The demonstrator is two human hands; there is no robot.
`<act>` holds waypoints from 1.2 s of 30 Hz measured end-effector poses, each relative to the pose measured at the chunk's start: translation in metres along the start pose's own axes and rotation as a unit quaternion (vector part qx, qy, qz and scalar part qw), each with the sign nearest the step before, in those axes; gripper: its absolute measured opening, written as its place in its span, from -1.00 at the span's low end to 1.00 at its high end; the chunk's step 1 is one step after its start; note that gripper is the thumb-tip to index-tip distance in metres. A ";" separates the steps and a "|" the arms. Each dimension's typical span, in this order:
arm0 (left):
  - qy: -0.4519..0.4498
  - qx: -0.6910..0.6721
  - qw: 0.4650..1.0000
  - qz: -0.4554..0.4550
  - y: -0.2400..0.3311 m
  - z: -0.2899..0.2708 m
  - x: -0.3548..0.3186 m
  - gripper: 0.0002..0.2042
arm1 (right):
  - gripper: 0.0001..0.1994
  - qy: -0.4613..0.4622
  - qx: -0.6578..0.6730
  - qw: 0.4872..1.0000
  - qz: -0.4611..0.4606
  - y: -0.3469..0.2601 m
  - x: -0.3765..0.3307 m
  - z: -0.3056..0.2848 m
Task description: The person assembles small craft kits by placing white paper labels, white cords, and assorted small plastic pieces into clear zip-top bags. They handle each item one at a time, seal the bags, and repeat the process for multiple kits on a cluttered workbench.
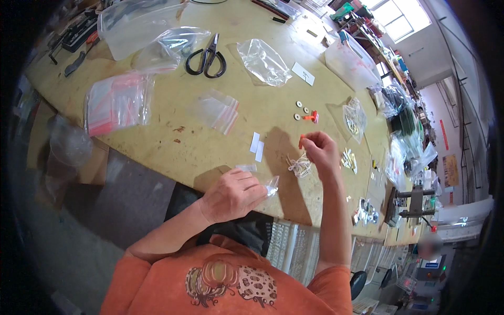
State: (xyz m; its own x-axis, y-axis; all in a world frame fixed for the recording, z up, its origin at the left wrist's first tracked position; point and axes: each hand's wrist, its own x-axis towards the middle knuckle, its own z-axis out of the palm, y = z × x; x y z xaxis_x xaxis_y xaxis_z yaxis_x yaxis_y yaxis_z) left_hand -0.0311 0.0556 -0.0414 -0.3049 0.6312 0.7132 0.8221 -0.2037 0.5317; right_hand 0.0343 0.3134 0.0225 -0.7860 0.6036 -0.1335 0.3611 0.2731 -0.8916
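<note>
Midway through bagging small parts, the left hand (231, 195) pinches a small clear bag (271, 185) at the surface (173, 142) edge while the right hand (321, 152) pinches an orange piece (302, 140) above white ties (300, 167), seemingly next needing the bag's mouth held open

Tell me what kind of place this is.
Probably a small workshop or hand-assembly bench: a worn yellow worktable strewn with clear zip bags, scissors and small white washers, with crowded shelves of parts along the far wall.
</note>
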 end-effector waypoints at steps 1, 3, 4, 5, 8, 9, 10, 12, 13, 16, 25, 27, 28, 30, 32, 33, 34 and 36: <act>0.000 0.005 1.000 -0.005 0.000 0.001 -0.001 -0.87 | -0.92 -0.030 0.087 0.996 0.001 -0.006 -0.021 0.003; -0.015 0.010 1.000 -0.012 0.001 0.001 -0.001 -0.88 | -0.96 -0.061 0.173 0.983 -0.004 -0.014 -0.059 0.016; -0.023 0.020 0.999 -0.014 0.002 -0.001 -0.003 -0.88 | -0.96 -0.063 0.171 0.983 -0.009 -0.018 -0.076 0.026; -0.031 0.026 0.999 -0.012 0.003 -0.003 -0.002 -0.87 | -0.94 -0.059 0.158 0.986 -0.012 -0.020 -0.091 0.034; -0.036 0.037 0.999 0.001 0.005 -0.001 0.001 -0.87 | -0.90 -0.032 0.193 0.978 -0.074 0.003 -0.116 0.055; -0.026 0.038 0.999 0.004 0.007 0.000 0.003 -0.89 | -0.89 -0.032 0.195 0.979 -0.058 0.002 -0.122 0.058; -0.017 0.040 0.999 0.007 0.009 -0.001 0.004 -0.90 | -0.88 -0.024 0.199 0.977 -0.069 0.005 -0.127 0.063; -0.028 0.030 0.999 0.009 0.011 -0.004 0.004 -0.89 | -0.86 -0.006 0.207 0.974 -0.090 0.013 -0.134 0.071; -0.034 0.025 0.999 0.010 0.013 -0.005 0.003 -0.88 | -0.87 0.017 0.186 0.979 -0.085 0.013 -0.137 0.073; -0.068 0.059 0.995 0.037 0.017 -0.011 0.003 -0.88 | -0.90 0.029 0.079 0.991 -0.108 0.020 -0.143 0.069; -0.104 0.044 0.992 0.060 0.043 -0.021 0.013 -0.90 | -0.85 0.049 -0.003 0.984 -0.172 -0.003 -0.165 0.052; -0.100 0.045 0.992 0.069 0.047 -0.021 0.010 -0.89 | -0.84 0.044 -0.082 0.971 -0.218 0.000 -0.169 0.053; -0.097 0.046 0.992 0.073 0.049 -0.021 0.009 -0.89 | -0.84 0.045 -0.114 0.956 -0.266 0.001 -0.169 0.050; -0.107 0.045 0.991 0.070 0.050 -0.023 0.008 -0.88 | -0.82 0.038 -0.174 0.917 -0.356 0.004 -0.171 0.047; -0.104 0.038 0.991 0.075 0.050 -0.020 0.008 -0.88 | -0.81 0.010 -0.146 0.928 -0.342 0.000 -0.176 0.042; -0.105 0.021 0.992 0.071 0.050 -0.019 0.008 -0.88 | -0.80 -0.001 -0.130 0.932 -0.338 -0.001 -0.177 0.038; -0.106 0.004 0.992 0.068 0.049 -0.019 0.008 -0.87 | -0.80 -0.013 -0.115 0.935 -0.335 0.000 -0.177 0.034; -0.103 -0.027 0.993 0.050 0.047 -0.016 0.008 -0.87 | -0.81 0.034 -0.087 0.962 -0.256 0.006 -0.168 0.018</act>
State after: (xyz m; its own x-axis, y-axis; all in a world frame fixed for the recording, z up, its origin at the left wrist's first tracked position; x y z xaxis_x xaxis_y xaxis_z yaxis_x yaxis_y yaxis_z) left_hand -0.0027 0.0393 -0.0039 -0.1129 0.7447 0.6577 0.8143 -0.3100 0.4908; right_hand 0.1594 0.1999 0.0323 -0.8506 0.4026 0.3384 0.0185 0.6659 -0.7458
